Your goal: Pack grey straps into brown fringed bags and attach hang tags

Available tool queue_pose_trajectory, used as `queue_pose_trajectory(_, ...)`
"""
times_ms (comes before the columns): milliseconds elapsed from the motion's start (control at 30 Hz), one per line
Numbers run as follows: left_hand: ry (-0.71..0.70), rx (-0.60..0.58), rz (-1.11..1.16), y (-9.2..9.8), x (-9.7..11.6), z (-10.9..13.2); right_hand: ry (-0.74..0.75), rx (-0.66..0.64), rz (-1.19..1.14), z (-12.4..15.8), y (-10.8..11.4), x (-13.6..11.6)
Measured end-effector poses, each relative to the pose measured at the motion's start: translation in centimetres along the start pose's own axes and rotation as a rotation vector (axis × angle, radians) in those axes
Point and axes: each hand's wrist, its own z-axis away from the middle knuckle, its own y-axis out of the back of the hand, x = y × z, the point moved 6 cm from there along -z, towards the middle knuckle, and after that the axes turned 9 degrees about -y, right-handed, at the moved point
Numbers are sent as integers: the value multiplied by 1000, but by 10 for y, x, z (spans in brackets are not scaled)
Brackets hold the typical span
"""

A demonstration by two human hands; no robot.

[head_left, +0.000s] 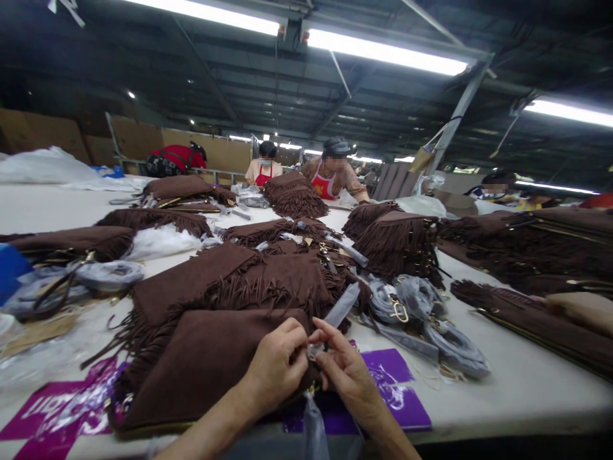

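Observation:
A dark brown suede bag (pixel 211 364) with fringe lies flat at the table's front edge, its gold zipper along the near side. At its right corner, my left hand (pixel 278 361) is closed in a pinch, with the wrist over the bag. Opposite it, my right hand (pixel 347 374) has thumb and forefinger curled around a small bit of clear plastic wrapping (pixel 316 349). The fingertips of both hands nearly meet there, and they partly hide what is pinched. Below them hangs a plastic-sleeved strip (pixel 313 425), near a gold clasp.
More fringed bags (pixel 282 275) are stacked just beyond. Plastic-wrapped coiled straps (pixel 412 300) lie at right, and purple plastic bags (pixel 400 396) lie under the work. Another person's hand (pixel 582 310) touches a bag at far right. Co-workers (pixel 330 172) stand across the table.

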Motion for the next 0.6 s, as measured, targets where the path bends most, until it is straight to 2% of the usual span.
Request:
queue_pose_trajectory(67,28,58,11,7,-1,0,-56,-2,57,6,2,-3)
queue_pose_trajectory(267,10,137,104,17,9,-4,-208,13,333,15,3,-20)
queue_pose_trajectory(500,12,183,167,21,17,-17,-65,15,605,8,-4,-41)
queue_pose_trajectory(600,149,166,262,14,7,-9,-31,23,637,9,-5,-41)
